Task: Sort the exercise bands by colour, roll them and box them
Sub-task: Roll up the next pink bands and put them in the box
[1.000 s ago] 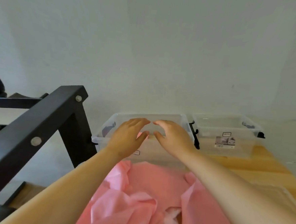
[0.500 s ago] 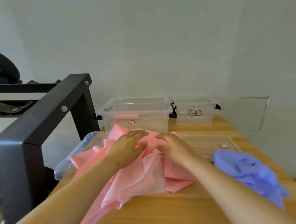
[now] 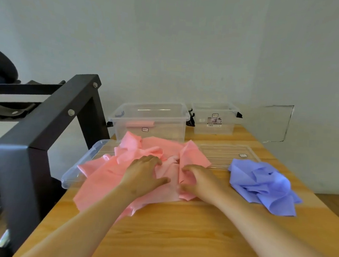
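Note:
A crumpled heap of pink bands (image 3: 109,172) lies on the wooden table (image 3: 177,229), partly over a clear lid. My left hand (image 3: 144,173) rests flat on the heap, fingers spread. My right hand (image 3: 198,180) pinches a fold of pink band at the heap's right side. A heap of purple bands (image 3: 261,185) lies to the right, apart from both hands. Behind the pink heap stands a clear box (image 3: 151,119) with a rolled pink band (image 3: 139,124) inside. A second, smaller clear box (image 3: 214,117) stands at the back right.
Two clear lids lie flat: one (image 3: 77,170) under the pink heap at the table's left edge, one (image 3: 227,152) behind the purple heap. A black metal frame (image 3: 44,123) stands close on the left. The white wall is right behind the boxes.
My hands came back from the near clear box, where a rolled pink band now lies, down onto the pink heap. The view pulled back and now shows the purple heap.

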### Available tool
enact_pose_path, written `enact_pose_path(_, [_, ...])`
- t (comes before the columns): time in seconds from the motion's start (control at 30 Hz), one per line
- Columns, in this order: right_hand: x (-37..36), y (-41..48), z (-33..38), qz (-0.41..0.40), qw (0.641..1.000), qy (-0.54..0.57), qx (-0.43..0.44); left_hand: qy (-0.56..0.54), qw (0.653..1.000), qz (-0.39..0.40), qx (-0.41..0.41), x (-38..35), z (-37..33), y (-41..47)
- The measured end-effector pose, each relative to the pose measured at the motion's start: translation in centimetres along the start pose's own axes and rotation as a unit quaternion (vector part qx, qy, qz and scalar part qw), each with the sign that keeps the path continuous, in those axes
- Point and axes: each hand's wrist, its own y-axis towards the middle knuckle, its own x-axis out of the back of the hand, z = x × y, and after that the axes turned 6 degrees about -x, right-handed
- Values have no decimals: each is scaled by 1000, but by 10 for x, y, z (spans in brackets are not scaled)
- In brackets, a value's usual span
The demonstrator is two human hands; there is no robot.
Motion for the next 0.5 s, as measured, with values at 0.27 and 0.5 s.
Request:
enact_pose_path(0.27, [-7, 8, 6, -10, 997, 71, 5, -139, 986, -23, 89, 4, 7, 7])
enact_pose_path(0.5, [13, 18, 21, 1, 951, 308, 23, -615, 763, -78, 183, 52, -19, 28])
